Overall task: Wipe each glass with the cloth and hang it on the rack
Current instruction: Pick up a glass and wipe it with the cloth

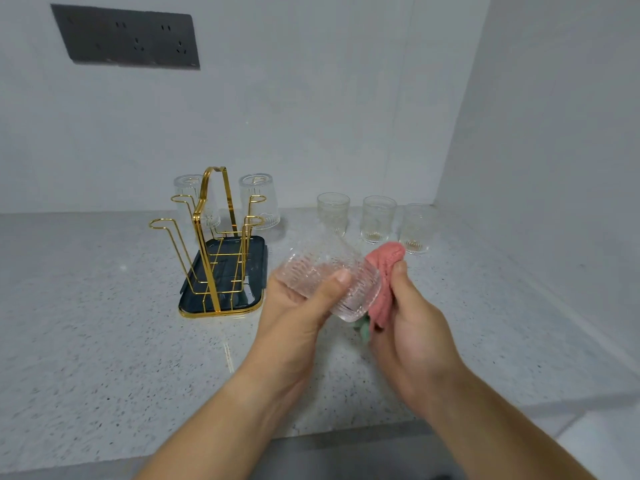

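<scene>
My left hand (298,317) grips a ribbed clear glass (322,271) lying on its side above the counter, thumb across its wall. My right hand (412,327) holds a pink cloth (384,271) pressed against the glass's right end. The gold wire rack (207,237) stands on a dark tray (256,271) to the left. Two glasses hang upside down on its far pegs, one at the left (190,195) and one at the right (259,199). Three upright glasses stand in a row behind my hands: (333,211), (377,218), (417,226).
A speckled grey counter (104,323) runs to white walls at the back and right. A dark socket panel (128,38) is set in the back wall at upper left. The counter's front edge lies just below my forearms.
</scene>
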A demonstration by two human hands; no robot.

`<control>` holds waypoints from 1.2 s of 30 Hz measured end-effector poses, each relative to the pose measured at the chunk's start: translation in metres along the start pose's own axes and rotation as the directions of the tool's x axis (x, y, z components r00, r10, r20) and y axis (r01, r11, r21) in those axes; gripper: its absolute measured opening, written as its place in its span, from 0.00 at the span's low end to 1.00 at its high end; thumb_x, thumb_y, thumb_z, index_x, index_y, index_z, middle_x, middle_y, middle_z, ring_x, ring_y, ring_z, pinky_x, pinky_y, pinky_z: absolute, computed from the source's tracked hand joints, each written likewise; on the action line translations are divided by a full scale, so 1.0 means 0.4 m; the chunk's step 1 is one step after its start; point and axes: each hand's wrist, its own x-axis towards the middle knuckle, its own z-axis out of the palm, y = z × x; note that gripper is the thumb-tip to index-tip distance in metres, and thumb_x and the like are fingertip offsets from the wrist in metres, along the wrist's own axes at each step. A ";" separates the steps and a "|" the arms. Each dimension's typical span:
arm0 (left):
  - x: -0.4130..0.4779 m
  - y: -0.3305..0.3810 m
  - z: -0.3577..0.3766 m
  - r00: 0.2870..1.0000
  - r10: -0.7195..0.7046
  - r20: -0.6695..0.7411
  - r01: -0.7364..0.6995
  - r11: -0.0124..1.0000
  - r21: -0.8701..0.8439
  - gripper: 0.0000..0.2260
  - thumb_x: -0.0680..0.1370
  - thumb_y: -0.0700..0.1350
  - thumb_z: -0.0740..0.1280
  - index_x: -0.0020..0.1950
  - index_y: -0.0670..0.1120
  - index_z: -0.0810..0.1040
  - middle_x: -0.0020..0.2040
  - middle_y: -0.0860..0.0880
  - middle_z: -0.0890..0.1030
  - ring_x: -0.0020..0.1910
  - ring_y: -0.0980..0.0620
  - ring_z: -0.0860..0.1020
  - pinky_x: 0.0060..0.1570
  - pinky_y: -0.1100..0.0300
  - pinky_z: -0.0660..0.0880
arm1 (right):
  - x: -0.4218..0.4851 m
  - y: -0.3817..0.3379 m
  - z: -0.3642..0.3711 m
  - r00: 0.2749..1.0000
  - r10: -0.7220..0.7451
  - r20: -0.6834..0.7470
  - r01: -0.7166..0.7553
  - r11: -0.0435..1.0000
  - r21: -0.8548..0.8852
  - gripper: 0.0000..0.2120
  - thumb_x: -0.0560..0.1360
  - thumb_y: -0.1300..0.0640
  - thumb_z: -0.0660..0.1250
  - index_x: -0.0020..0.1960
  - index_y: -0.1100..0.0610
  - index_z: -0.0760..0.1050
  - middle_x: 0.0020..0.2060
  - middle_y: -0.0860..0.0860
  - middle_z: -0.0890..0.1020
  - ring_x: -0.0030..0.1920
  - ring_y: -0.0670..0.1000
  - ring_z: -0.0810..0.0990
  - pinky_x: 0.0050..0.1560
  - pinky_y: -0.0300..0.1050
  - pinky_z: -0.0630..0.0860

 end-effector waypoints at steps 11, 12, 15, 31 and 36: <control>-0.027 -0.010 0.012 0.997 0.072 0.024 -0.074 0.992 0.103 0.25 0.73 0.38 0.78 0.68 0.40 0.76 0.59 0.42 0.86 0.60 0.46 0.85 0.59 0.59 0.80 | 0.043 -0.027 0.013 0.998 0.046 0.053 -0.057 0.973 0.222 0.32 0.84 0.38 0.52 0.67 0.63 0.77 0.62 0.62 0.84 0.65 0.60 0.82 0.74 0.62 0.70; -0.035 -0.013 0.016 0.998 0.064 0.024 -0.066 0.992 0.105 0.27 0.72 0.38 0.80 0.69 0.41 0.75 0.60 0.43 0.86 0.61 0.47 0.84 0.59 0.60 0.80 | 0.049 -0.036 0.014 0.996 0.056 0.074 -0.072 0.966 0.250 0.32 0.85 0.39 0.51 0.68 0.63 0.77 0.62 0.63 0.84 0.64 0.62 0.82 0.73 0.62 0.70; -0.038 -0.015 0.020 0.996 0.088 -0.012 -0.086 0.991 0.101 0.31 0.69 0.38 0.81 0.69 0.42 0.73 0.59 0.45 0.86 0.59 0.49 0.85 0.56 0.63 0.80 | 0.034 -0.020 0.017 0.986 0.108 0.124 -0.140 0.944 0.299 0.28 0.85 0.42 0.54 0.68 0.63 0.78 0.62 0.62 0.84 0.64 0.61 0.83 0.74 0.58 0.70; -0.042 -0.052 0.018 0.997 0.064 -0.047 -0.055 0.983 0.177 0.31 0.71 0.41 0.81 0.70 0.42 0.72 0.61 0.43 0.85 0.61 0.47 0.84 0.61 0.55 0.81 | 0.044 -0.033 -0.007 0.992 0.093 0.083 -0.107 0.975 0.192 0.26 0.85 0.42 0.55 0.69 0.60 0.78 0.62 0.59 0.85 0.64 0.59 0.83 0.75 0.61 0.69; -0.038 -0.046 0.024 0.992 0.083 -0.091 -0.064 0.979 0.194 0.31 0.69 0.41 0.81 0.68 0.45 0.71 0.60 0.44 0.85 0.60 0.47 0.85 0.59 0.51 0.82 | 0.014 -0.011 -0.002 0.969 0.181 0.167 -0.231 0.904 0.360 0.30 0.86 0.41 0.51 0.69 0.63 0.77 0.63 0.63 0.83 0.66 0.62 0.81 0.76 0.58 0.67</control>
